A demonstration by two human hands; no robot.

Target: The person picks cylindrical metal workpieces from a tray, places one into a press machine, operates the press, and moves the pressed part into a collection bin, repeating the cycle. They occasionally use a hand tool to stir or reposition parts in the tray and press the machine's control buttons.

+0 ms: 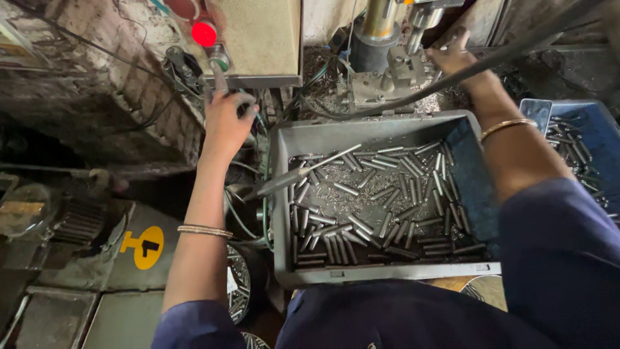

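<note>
We see two bare hands working at a small machine. The left hand [226, 119] is up at the grey control box [258, 39], just under the round red button [204, 33]. Its fingers are curled tight around a grey lever handle [218, 74] that sticks out below the box. A thin bangle [205, 231] sits on that arm.

The right hand [455, 57] reaches far up to the metal holder block [387, 81] under the shiny press column [378, 26]. The fingers are bent and pressed close together at the block. They may be pinching a small part there, but the spot is dark and far off, so we cannot tell for sure. A gold bangle [507, 126] is on this wrist.

Between the arms, right in front of us, sits a grey tray [281, 194]. Many short metal pins [374, 200] lie in it, pointing every which way. One long thin rod [303, 174] lies slanted over the tray's left wall.

To the right is a blue bin [600, 129] with more pins inside. Metal chips lie all around the machine. Down on the left we see a yellow round sticker [148, 246] on a dirty cover.
</note>
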